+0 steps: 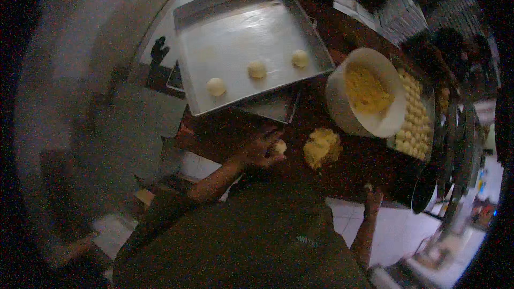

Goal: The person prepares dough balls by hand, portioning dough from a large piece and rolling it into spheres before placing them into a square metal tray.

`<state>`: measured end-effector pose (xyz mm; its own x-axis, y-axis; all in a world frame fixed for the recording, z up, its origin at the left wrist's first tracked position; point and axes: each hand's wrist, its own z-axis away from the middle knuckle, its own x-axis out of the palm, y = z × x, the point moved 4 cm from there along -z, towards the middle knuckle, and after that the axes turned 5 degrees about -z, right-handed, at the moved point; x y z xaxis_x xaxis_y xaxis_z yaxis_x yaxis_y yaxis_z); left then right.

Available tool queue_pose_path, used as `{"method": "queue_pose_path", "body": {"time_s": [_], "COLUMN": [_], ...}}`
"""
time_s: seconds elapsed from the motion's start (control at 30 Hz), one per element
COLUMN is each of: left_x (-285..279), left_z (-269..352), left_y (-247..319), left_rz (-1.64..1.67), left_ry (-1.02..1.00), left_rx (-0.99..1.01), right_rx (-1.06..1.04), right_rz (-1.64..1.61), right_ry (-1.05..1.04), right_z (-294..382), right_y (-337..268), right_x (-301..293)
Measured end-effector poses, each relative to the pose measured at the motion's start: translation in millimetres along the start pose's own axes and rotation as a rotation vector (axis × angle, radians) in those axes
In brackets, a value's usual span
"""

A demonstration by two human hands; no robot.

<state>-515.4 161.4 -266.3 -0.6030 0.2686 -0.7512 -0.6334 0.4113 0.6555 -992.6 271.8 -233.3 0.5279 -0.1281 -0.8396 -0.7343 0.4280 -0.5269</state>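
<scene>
My left hand [261, 148] is closed round a pale dough ball [280, 147] over the dark table, below the big metal baking tray [225, 28]. Three round dough balls, one of them the left dough ball [216, 87], sit in a slanting row near the tray's lower edge. My right hand [373, 192] is low at the table's near edge, with a small pale bit by its fingertips; blur and dark hide whether it grips it. Between the hands lies a heap of yellow crumbly filling [321, 147] on the table.
A white tub [341, 100] of yellow filling stands right of the tray. Behind it, a tray of many small dough balls [413, 128] lies at the right. Another metal tray [277, 108] shows under the big one. A dark round pan [423, 192] is at the right edge.
</scene>
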Motion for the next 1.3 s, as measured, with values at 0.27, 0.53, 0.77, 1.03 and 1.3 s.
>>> {"method": "queue_pose_path", "body": {"time_s": [0.27, 0.53, 0.77, 1.03, 1.3], "left_x": [11, 57, 31, -41, -28], "left_z": [7, 8, 19, -15, -24], "left_y": [-17, -91, -165, -134, -146], "left_rz": [0.134, 0.854, 0.037, 1.136, -0.102], "left_ry": [-0.065, -0.120, 0.051, 0.223, -0.128], "left_rx": [0.053, -0.059, 0.037, -0.416, 0.006], "right_rx": [-0.950, -1.329, -0.690, -0.900, -0.519], "right_rz": [-0.637, -0.347, -0.423, 0.069, 0.094], "right_ry": [-0.509, -0.037, -0.045, 0.123, -0.236], "right_z": [-38, -37, -49, 23, 20], "right_y": [-457, -577, -329, -215, -182], "right_x": [160, 298, 178, 277, 279]}}
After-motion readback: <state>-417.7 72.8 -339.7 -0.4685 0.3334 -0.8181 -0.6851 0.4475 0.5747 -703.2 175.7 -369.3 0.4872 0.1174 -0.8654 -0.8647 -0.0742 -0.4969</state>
